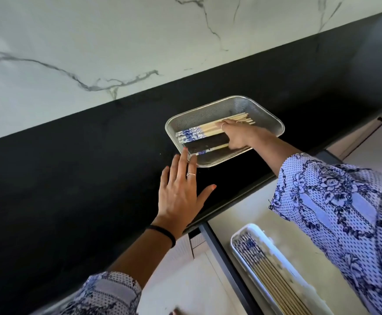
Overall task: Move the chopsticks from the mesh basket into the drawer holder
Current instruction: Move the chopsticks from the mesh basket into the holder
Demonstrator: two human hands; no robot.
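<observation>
A silver mesh basket point(265, 114) sits on the black countertop point(72, 178). Inside it lie several wooden chopsticks point(199, 130) with blue-and-white patterned ends. My right hand point(237, 135) reaches into the basket with fingers laid over the bundle and the thumb against a lower chopstick; the grip is closing around them. My left hand point(181, 192) lies flat with straight fingers, fingertips touching the basket's near left rim. In the open drawer below, a white holder point(237, 237) contains several chopsticks laid side by side.
A white marble backsplash point(94, 53) rises behind the counter. The drawer's dark edge point(226, 264) runs diagonally beside the holder. Pale cabinet fronts show at the right.
</observation>
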